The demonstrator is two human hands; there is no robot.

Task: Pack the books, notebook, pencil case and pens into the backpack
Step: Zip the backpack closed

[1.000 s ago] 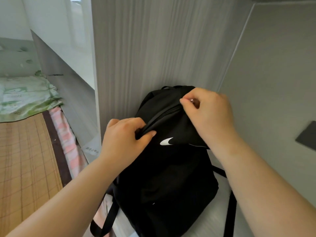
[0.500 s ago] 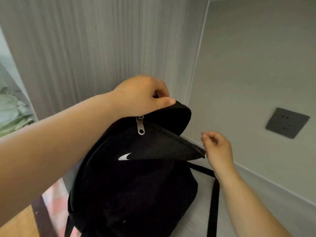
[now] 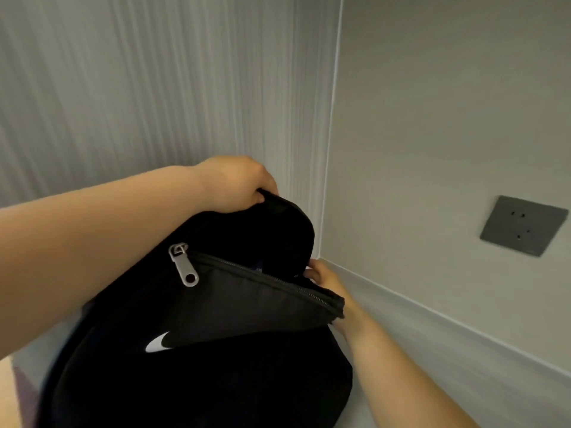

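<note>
Grey panelled walls are meeting in a corner behind the black backpack [image 3: 197, 350], which is standing upright on a pale surface. We are gripping its top edge with the left hand [image 3: 238, 183], fingers clamped on the fabric. The right hand [image 3: 324, 278] is sitting at the right end of the opened zipper line, fingers tucked into the mouth; whether they are pinching anything we cannot tell. The opening is running left to right from the zipper pull [image 3: 183, 264] toward the right hand, which is nearer. No books or pens are showing.

Grey wall corner [image 3: 327, 180]; dark socket plate [image 3: 522, 230]
</note>
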